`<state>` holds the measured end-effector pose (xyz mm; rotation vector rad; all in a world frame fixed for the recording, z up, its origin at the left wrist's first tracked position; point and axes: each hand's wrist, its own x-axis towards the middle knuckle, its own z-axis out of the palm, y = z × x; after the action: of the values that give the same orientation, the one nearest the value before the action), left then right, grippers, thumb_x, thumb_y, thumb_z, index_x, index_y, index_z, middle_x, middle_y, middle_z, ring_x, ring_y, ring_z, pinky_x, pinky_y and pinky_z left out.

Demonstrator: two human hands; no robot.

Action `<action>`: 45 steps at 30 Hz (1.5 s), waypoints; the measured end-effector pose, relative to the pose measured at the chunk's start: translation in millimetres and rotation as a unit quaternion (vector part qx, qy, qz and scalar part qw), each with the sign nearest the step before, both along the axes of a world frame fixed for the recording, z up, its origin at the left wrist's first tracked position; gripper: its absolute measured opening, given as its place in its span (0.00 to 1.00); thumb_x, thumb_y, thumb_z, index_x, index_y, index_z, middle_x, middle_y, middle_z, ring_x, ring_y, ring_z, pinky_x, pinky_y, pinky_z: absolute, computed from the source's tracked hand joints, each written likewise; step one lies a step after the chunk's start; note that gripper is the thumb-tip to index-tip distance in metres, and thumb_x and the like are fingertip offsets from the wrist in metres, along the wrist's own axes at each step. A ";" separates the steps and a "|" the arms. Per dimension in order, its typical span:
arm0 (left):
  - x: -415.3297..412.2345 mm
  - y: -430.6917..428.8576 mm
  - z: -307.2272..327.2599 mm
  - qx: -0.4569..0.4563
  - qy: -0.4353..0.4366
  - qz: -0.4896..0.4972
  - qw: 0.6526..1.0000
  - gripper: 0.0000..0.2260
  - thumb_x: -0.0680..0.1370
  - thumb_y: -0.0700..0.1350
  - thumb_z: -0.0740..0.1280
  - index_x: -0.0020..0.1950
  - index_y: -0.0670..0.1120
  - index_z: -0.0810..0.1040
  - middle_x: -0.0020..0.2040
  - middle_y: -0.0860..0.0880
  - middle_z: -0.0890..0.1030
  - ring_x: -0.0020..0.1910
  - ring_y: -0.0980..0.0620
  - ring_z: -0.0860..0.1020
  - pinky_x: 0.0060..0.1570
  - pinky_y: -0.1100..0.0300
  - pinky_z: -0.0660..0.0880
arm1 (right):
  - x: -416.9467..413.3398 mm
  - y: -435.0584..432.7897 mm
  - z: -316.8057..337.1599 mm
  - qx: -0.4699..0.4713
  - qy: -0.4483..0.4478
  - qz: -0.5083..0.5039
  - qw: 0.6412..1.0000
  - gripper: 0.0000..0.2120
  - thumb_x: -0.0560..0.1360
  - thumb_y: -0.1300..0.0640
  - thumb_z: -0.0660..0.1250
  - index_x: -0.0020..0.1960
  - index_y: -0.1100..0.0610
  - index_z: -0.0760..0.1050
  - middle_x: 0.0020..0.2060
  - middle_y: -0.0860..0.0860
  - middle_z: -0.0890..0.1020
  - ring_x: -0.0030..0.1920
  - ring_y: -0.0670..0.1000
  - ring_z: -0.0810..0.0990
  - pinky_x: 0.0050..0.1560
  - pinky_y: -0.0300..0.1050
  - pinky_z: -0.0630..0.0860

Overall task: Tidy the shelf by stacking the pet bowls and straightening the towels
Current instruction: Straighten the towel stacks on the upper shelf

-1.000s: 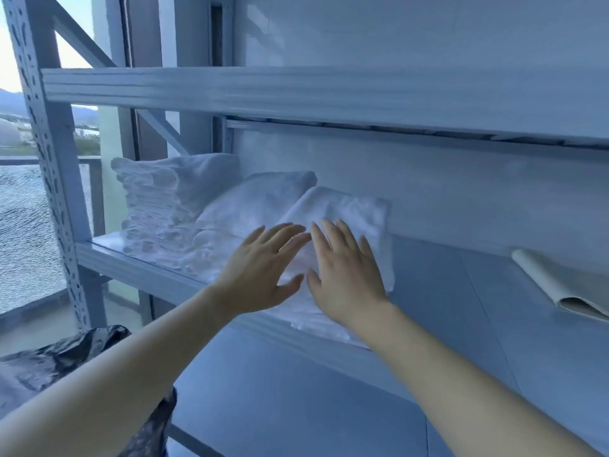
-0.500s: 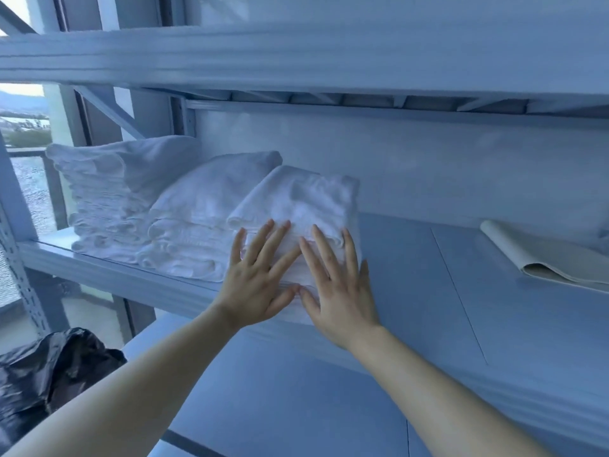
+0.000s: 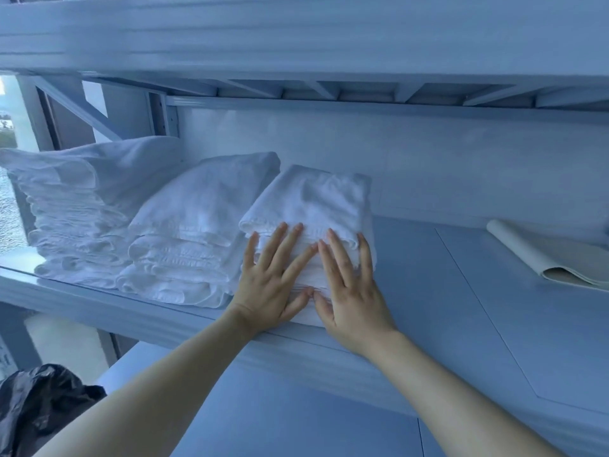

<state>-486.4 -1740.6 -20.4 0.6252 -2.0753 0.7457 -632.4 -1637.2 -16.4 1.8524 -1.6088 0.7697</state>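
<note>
Three stacks of folded white towels sit on the middle shelf (image 3: 428, 291). The tall left stack (image 3: 82, 206) stands by the window, the middle stack (image 3: 197, 225) leans beside it, and the right stack (image 3: 316, 199) is the smallest. My left hand (image 3: 273, 285) and my right hand (image 3: 349, 291) lie side by side with straight fingers, pressing flat against the front face of the right stack. No pet bowls are in view.
A folded beige cloth (image 3: 553, 258) lies at the right end of the shelf. The upper shelf beam (image 3: 296, 37) hangs overhead. A black plastic bag (image 3: 39, 400) sits at the lower left. A lower shelf board (image 3: 280, 417) lies under my arms.
The right towel stack has slid back from the shelf's front edge under both hands. The view has moved closer and lower, and the hands have stayed flat on the stack.
</note>
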 end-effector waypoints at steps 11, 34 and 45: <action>-0.9 -3.0 -1.3 0.043 0.010 -0.003 0.999 0.29 0.75 0.61 0.54 0.74 0.53 0.56 0.75 0.45 0.56 0.75 0.46 0.54 0.69 0.38 0.52 | -2.2 -13.8 -3.2 -0.006 -0.020 0.034 0.999 0.32 0.76 0.49 0.57 0.74 0.57 0.49 0.75 0.51 0.49 0.73 0.65 0.44 0.65 0.63 0.66; 39.2 -5.6 15.6 0.027 -0.099 -0.014 0.995 0.34 0.67 0.32 0.47 0.67 0.57 0.69 0.72 0.43 0.60 0.64 0.39 0.68 0.55 0.43 0.72 | 10.6 6.0 7.8 0.115 -0.048 -0.060 0.990 0.55 0.63 0.56 0.72 0.71 0.37 0.34 0.72 0.43 0.31 0.73 0.62 0.46 0.40 0.48 0.79; 42.5 -10.4 20.0 -0.019 -0.069 -0.073 0.995 0.30 0.66 0.30 0.64 0.61 0.58 0.73 0.66 0.44 0.65 0.55 0.39 0.69 0.42 0.48 0.76 | 26.2 17.5 5.4 0.096 -0.050 -0.082 0.991 0.51 0.64 0.56 0.70 0.72 0.40 0.39 0.73 0.45 0.37 0.73 0.63 0.48 0.36 0.48 0.79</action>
<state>-443.9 -1751.0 -0.5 0.4051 -2.2005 0.7612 -606.2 -1619.7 -11.0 1.8069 -1.9319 0.6652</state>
